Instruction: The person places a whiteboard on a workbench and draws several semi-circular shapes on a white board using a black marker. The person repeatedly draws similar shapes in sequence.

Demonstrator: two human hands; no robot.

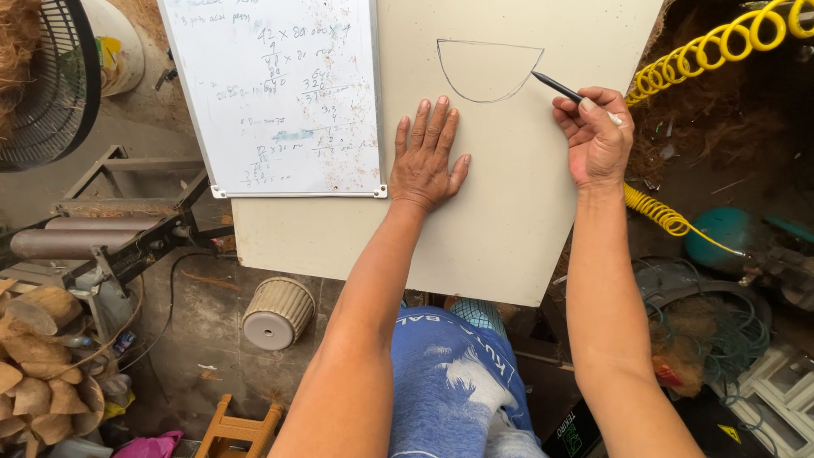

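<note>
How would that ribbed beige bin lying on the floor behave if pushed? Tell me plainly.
The ribbed bin lies on its side, and its round body would probably roll at a nudge. It looks like thin plastic, so likely light. The slight taper suggests it would curve rather than roll straight.

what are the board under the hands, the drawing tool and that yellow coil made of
The beige board looks like thin plywood or hardboard with a matt painted face: flat, stiff, lightly stained, taking a drawn line. The pencil in the right hand is slim and dark, probably lacquered wood, possibly plastic. The yellow coiled hose looks like glossy flexible plastic, judging by its springy spiral.
</note>
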